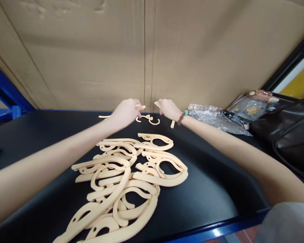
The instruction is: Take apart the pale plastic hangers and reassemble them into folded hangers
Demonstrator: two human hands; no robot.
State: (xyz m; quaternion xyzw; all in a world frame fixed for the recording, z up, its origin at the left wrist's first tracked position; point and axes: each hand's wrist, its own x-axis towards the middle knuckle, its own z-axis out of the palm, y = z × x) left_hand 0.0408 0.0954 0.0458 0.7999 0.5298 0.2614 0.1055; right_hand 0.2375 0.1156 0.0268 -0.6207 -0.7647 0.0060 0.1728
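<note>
Both arms reach out over the black table to its far side. My left hand [128, 113] is closed, with the pale tip of a hanger piece showing at its fingertips; the rest is hidden. Across a small gap, my right hand [169, 109] pinches a beige hanger arm [157, 104], mostly covered by the fingers. Below the hands lie loose hanger hooks [154, 122] and a short flat beige piece [172, 124]. Nearer to me, a pile of beige folding clothes hangers [126, 168] spreads over the table, several overlapping.
The black table [205, 199] has a blue metal frame [218, 231]. Cardboard [152, 50] stands upright along the back. On the right are a crumpled clear plastic bag [210, 116], a small clear pouch with a printed picture [248, 107] and a dark leather bag [288, 128].
</note>
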